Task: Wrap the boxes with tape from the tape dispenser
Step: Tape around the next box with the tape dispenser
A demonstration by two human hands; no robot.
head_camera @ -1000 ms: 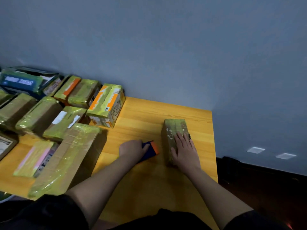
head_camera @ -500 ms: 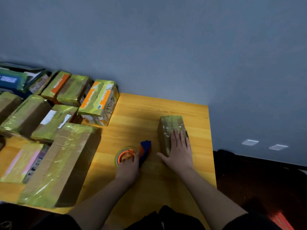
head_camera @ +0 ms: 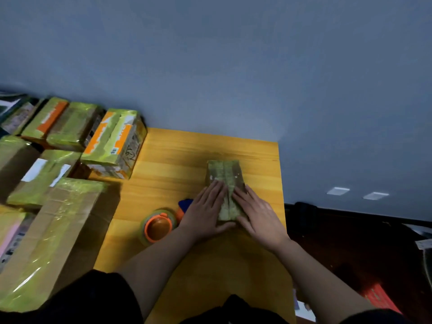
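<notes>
Yellow-green tape covers the small box (head_camera: 224, 181) that I am working on; it lies on the orange-yellow wooden table (head_camera: 182, 155), lengthwise away from me, towards the table's right edge and a little short of the blue-grey wall (head_camera: 233, 66). I have both palms down on its near half. My left hand (head_camera: 205, 213) lies flat along the box's left side, fingers straight and together, thumb reaching round the near end. My right hand (head_camera: 254, 212) lies flat on the right side the same way, fingers extended and pressing the top, nothing clenched. A strip of the box top shows between the two hands.

Just left of my left hand the tape dispenser (head_camera: 161, 224) lies on the table, released, its orange hub and roll of clear tape facing up and its blue handle partly hidden behind my wrist.

On the left part of the table sit the taped boxes: a long cardboard box (head_camera: 53, 237) nearest me, an orange-and-white printed box (head_camera: 114, 141) by the wall, and several more green-taped ones packed close behind and beside them. Dark floor shows to the right of the table.
</notes>
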